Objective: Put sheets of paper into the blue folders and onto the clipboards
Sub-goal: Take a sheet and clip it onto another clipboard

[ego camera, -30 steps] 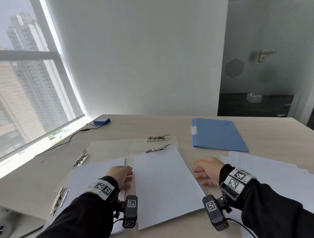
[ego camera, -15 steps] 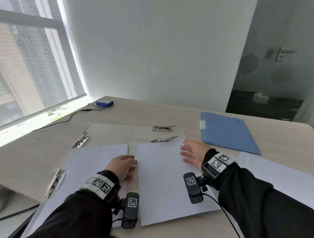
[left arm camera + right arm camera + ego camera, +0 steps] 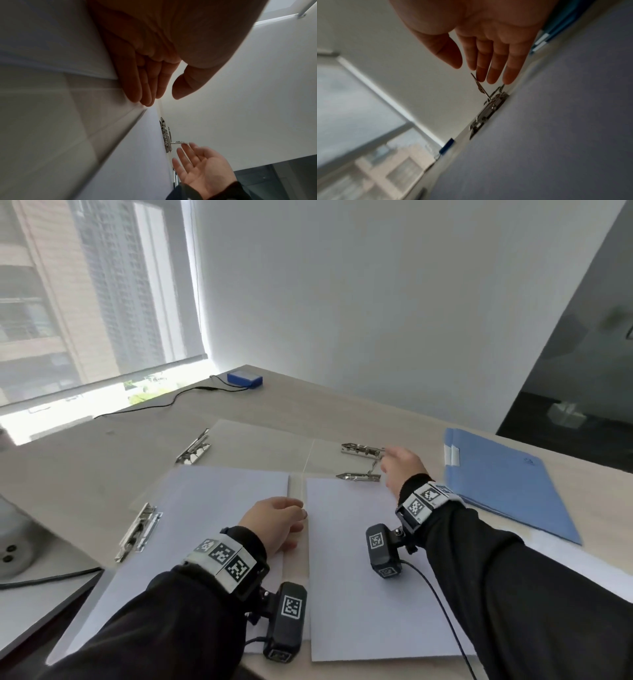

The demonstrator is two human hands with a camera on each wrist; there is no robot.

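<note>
Two white sheets lie side by side on clear clipboards: the left sheet (image 3: 219, 508) and the right sheet (image 3: 356, 577). My left hand (image 3: 298, 513) rests flat on the left sheet's inner edge, fingers straight (image 3: 145, 92). My right hand (image 3: 388, 457) is open beyond the right sheet's top edge, and its fingertips (image 3: 481, 77) touch the raised lever of the metal clip (image 3: 488, 115). That clip's base (image 3: 359, 475) sits just past the sheet's top edge. A closed blue folder (image 3: 507, 484) lies to the right of that hand.
Two more metal clips (image 3: 193, 446) (image 3: 138, 532) sit along the left clipboards. Loose white sheets (image 3: 582, 570) lie under my right forearm. A small blue box (image 3: 245, 379) with a black cable is at the far corner. A grey device (image 3: 13, 542) stands beyond the table's left edge.
My right hand has left the right sheet's side edge and moved forward to the clip lever at its top. The left hand has stayed put.
</note>
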